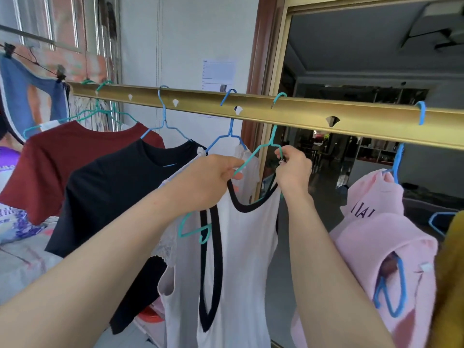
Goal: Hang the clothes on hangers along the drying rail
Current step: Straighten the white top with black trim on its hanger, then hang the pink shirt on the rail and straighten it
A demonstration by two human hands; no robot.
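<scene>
Head view showed fingers of the left hand point(211, 182) curled round the teal hanger point(261, 149), hooked midway along the drying rail point(200, 101). The right hand point(293, 169) pinched its other arm. The white tank top point(246, 247) hung from it.

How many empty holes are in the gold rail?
4 in the gold rail: first hole at left, second hole beside it, third hole mid-rail, fourth hole further right. Hooks may hide others.
</scene>
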